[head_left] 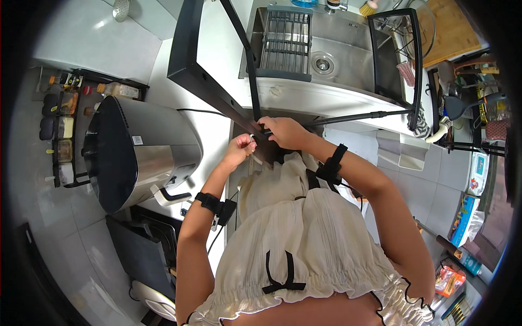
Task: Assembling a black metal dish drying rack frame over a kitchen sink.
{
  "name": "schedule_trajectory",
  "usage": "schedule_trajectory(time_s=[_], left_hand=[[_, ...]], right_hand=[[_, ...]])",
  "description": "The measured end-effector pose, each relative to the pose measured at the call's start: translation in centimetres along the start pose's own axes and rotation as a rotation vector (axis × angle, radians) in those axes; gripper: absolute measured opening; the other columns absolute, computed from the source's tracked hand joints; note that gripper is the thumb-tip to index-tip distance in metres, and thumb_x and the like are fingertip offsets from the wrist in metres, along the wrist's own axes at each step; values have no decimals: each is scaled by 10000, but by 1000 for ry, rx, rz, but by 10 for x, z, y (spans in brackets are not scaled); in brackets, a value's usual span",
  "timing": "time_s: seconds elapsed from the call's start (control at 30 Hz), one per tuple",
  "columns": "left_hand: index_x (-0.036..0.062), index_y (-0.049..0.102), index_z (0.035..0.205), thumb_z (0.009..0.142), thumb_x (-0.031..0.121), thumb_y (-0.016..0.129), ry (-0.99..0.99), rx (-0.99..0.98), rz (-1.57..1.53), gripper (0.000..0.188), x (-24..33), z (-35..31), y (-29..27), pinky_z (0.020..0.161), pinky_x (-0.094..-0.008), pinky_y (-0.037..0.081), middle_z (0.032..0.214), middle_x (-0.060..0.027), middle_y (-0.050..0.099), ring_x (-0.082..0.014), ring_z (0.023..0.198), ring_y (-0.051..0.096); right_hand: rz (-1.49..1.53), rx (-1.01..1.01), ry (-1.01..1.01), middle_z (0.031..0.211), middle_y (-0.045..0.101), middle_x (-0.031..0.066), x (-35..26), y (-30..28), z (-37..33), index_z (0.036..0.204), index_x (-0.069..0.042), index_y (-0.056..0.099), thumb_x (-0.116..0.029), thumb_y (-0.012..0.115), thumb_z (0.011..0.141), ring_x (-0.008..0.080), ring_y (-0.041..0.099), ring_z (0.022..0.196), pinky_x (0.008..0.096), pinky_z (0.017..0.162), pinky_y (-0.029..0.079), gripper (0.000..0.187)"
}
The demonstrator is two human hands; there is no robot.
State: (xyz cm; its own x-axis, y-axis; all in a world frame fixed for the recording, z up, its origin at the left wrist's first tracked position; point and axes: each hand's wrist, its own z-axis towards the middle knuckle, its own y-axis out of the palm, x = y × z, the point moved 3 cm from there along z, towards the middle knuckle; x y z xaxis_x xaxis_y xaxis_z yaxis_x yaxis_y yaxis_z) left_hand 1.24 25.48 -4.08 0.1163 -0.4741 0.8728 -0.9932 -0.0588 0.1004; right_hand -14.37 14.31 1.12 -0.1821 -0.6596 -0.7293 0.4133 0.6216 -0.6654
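Note:
A large black metal rack frame [212, 92] slants from the upper left down toward my body. Its lower corner lies between my hands. My right hand [288, 133] is closed on this corner, its fingers wrapped over the black metal where a thin bar [353, 117] runs off to the right. Just left of the corner, my left hand [239, 151] is held in a pinch close to the post's end. Something small and pale may be at its fingertips, too small to name. Both wrists wear black straps.
Ahead is a steel sink [348, 49] with a dark drying rack [285, 43] in it. The frame's far upright [417, 60] stands over its right side. A big black and silver appliance [147, 157] sits on the left, beside a spice rack [65, 136]. Utensils [457, 103] hang at right.

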Motion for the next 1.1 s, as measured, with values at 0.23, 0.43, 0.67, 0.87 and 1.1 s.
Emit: schedule_trajectory(time_s=[0.23,0.43,0.67,0.87,1.1], left_hand=[[88,472,722,888,92,564,-20,-10,16,189,0,-3,-1,576,-197,358,696,42,502,-47,624,414],[71,578,870,867,113,599,-129,-58,71,47,14,-9,0,653,-199,434,785,17,585,-56,721,526],[50,579,997,830,98,640,-120,-139,62,184,14,-7,-3,767,-241,486,864,0,606,-91,809,575],[49,592,941,787,27,662,-226,-124,-11,170,33,-1,-4,718,-228,481,871,-8,620,-87,787,576],[43,483,733,742,-84,655,103,52,257,214,1,9,-6,652,-241,482,823,-30,614,-92,756,559]], right_hand=[[-61,-133,129,815,616,144,-12,-3,8,1055,-77,464,-175,676,735,375,583,789,452,656,443,396],[-101,-105,122,702,610,142,0,4,7,957,-88,476,-244,660,756,379,585,717,474,598,432,314],[-72,-31,83,718,617,152,2,10,7,940,-59,476,-218,668,748,370,596,706,458,597,445,314],[-92,-33,94,716,618,164,0,7,7,940,-38,464,-213,675,743,372,602,702,456,601,451,338],[-96,-22,111,732,619,158,-6,8,6,943,-41,466,-208,673,745,369,600,725,456,606,448,331]])
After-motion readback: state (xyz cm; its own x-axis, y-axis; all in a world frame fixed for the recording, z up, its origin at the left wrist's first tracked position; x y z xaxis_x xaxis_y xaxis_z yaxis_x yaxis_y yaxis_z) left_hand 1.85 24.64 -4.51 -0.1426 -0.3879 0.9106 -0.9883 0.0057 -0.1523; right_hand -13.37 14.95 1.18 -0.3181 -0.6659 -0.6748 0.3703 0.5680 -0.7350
